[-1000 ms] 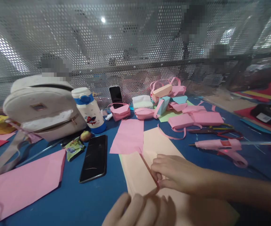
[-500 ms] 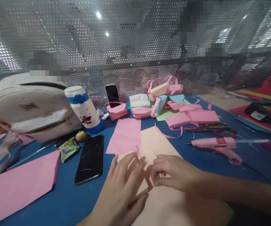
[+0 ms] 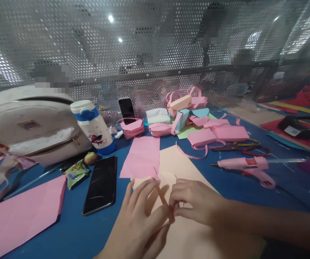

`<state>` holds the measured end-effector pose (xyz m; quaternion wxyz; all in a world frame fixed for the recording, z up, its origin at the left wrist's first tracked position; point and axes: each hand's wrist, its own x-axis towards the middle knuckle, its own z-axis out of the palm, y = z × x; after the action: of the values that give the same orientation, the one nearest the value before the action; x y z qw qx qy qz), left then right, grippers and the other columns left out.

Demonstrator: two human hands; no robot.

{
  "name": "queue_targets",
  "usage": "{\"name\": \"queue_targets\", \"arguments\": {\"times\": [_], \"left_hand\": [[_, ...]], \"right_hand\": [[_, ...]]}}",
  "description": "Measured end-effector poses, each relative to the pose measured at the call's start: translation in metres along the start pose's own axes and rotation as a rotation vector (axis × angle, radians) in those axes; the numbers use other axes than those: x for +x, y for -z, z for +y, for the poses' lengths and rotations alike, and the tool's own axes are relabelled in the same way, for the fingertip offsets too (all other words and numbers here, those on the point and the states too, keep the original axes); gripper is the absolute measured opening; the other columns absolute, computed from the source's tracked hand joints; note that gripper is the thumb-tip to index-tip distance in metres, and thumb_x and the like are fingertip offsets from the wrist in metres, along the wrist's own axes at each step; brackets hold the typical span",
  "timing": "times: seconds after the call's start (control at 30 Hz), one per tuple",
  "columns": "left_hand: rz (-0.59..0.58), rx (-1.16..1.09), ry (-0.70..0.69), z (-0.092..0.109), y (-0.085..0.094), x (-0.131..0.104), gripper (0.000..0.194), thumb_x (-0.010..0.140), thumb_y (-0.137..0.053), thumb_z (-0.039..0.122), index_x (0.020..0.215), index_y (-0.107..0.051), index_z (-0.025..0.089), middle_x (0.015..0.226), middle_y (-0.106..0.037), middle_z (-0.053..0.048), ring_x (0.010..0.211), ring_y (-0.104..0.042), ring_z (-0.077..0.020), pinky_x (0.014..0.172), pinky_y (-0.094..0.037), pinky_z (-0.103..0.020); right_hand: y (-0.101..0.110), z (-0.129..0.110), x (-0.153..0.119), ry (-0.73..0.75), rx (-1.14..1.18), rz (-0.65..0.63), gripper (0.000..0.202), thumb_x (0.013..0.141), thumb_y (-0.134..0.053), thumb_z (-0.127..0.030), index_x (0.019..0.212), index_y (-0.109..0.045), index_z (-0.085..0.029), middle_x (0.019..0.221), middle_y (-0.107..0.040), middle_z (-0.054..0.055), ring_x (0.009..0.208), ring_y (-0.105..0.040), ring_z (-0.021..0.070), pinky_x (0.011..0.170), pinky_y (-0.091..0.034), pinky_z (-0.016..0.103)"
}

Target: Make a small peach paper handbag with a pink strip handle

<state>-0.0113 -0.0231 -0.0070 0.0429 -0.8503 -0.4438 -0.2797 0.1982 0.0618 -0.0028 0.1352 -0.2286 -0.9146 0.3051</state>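
Observation:
Peach paper point(image 3: 195, 235) lies in front of me, with a folded part of it raised between my hands. My left hand point(image 3: 144, 212) rests on the folded part, its fingers curved and partly spread over the paper. My right hand point(image 3: 195, 201) is closed in a pinch on the paper's fold, close to the left fingertips. Just beyond my left fingers lies a pink sheet point(image 3: 141, 156). To the right of my right hand is a pink glue gun point(image 3: 244, 163), not touched by either hand.
On the blue table point(image 3: 71, 230) are a dark phone point(image 3: 101, 185), a snack packet point(image 3: 76, 173), a bottle point(image 3: 94, 127) and a backpack point(image 3: 36, 126). Pink paper shapes point(image 3: 232, 133) and scissors point(image 3: 236, 145) lie at the back right, before a perforated metal panel point(image 3: 155, 46).
My right hand has moved slightly left, and its fingertips are now nearer to my left hand at the fold. The whole view has shifted a little.

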Motion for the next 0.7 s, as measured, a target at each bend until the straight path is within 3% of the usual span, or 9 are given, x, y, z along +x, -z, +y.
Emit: {"name": "queue_targets", "arguments": {"times": [0.13,0.23,0.33,0.43,0.6,0.7], "left_hand": [[0.078,0.119,-0.116,0.0032,-0.003,0.0041,0.015,0.089,-0.063,0.023,0.102,-0.07,0.029,0.128,-0.062,-0.014,0.128,-0.05,-0.0307,0.107,-0.03,-0.066],[0.194,0.207,-0.258,0.0067,-0.0057,0.0057,0.015,0.085,-0.071,0.023,0.099,-0.071,0.029,0.114,-0.07,-0.006,0.12,-0.057,-0.0242,0.115,-0.021,-0.065],[0.141,0.262,-0.361,0.0093,-0.0044,0.0054,0.012,0.091,-0.063,0.022,0.096,-0.073,0.025,0.103,-0.074,0.002,0.113,-0.06,-0.019,0.122,-0.012,-0.058],[0.057,0.313,-0.412,0.0099,-0.0012,0.0042,0.026,0.098,-0.049,0.017,0.1,-0.074,0.023,0.1,-0.075,0.003,0.11,-0.062,-0.0179,0.123,-0.013,-0.053],[0.067,0.4,-0.414,0.0091,-0.0012,0.0004,0.032,0.099,-0.044,0.015,0.112,-0.072,0.022,0.111,-0.071,-0.001,0.113,-0.058,-0.0192,0.123,-0.017,-0.051],[0.101,0.412,-0.428,0.0098,-0.0017,-0.0042,0.034,0.1,-0.039,0.013,0.106,-0.072,0.019,0.11,-0.066,-0.003,0.106,-0.056,-0.0166,0.12,-0.023,-0.044]], "right_hand": [[0.0017,-0.001,0.0012,-0.014,-0.028,-0.034,0.005,0.084,-0.07,-0.014,0.084,-0.068,-0.019,0.089,-0.072,0.001,0.087,-0.063,0.0188,0.083,-0.045,0.03],[0.0031,-0.0012,0.0014,-0.018,-0.056,-0.049,0.004,0.084,-0.07,-0.015,0.083,-0.067,-0.017,0.089,-0.071,0.003,0.087,-0.063,0.0197,0.086,-0.045,0.032],[0.0036,-0.0014,0.0001,0.004,-0.038,-0.034,0.004,0.087,-0.069,-0.017,0.084,-0.067,-0.016,0.09,-0.07,0.004,0.086,-0.063,0.0187,0.087,-0.045,0.031],[0.0028,-0.0011,-0.0014,0.014,0.016,-0.019,0.002,0.089,-0.067,-0.018,0.088,-0.067,-0.016,0.091,-0.07,0.003,0.087,-0.063,0.0175,0.088,-0.044,0.03],[-0.0005,0.0044,-0.0019,0.036,0.03,-0.019,0.004,0.086,-0.066,-0.014,0.086,-0.067,-0.018,0.088,-0.069,0.002,0.084,-0.061,0.0177,0.083,-0.045,0.029],[-0.0016,0.0075,-0.0013,0.051,0.034,-0.019,0.006,0.085,-0.066,-0.014,0.087,-0.067,-0.019,0.087,-0.07,0.002,0.084,-0.06,0.0177,0.079,-0.044,0.028]]}}
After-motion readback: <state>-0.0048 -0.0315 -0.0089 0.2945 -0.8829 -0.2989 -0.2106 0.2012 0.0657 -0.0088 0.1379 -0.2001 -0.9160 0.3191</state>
